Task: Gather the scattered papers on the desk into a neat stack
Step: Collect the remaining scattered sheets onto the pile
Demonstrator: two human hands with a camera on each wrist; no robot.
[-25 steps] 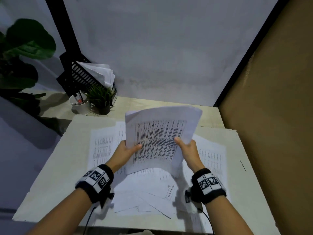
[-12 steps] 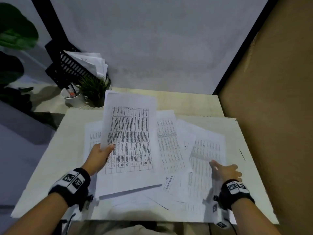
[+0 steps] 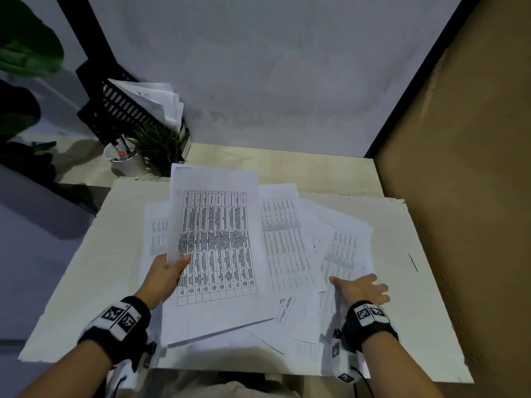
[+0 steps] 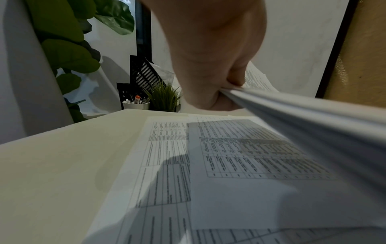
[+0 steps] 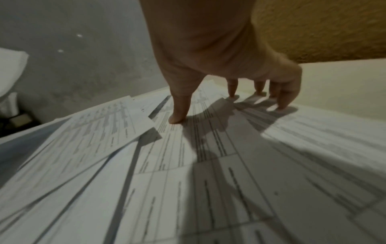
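Observation:
My left hand [image 3: 166, 271] pinches the left edge of a gathered stack of printed sheets [image 3: 218, 248], thumb on top, holding it lifted above the desk; the left wrist view shows the stack's edge [image 4: 292, 112] clamped in the fingers [image 4: 227, 84]. Several loose printed papers [image 3: 287, 242] lie scattered and overlapping on the pale desk board [image 3: 94, 268]. My right hand [image 3: 359, 287] is spread with straight fingers, its fingertips [image 5: 177, 118] pressing on a loose sheet [image 3: 344, 254] at the right.
A black file rack with papers [image 3: 129, 107], a white pen cup [image 3: 126, 162] and a small green plant [image 3: 158, 147] stand at the back left. A brown wall [image 3: 465, 196] borders the desk on the right. Large leaves [image 3: 26, 53] are at far left.
The stack was held upright in both hands; my right hand let go and moved right onto the loose sheets, while my left hand lowered and shifted the stack leftward.

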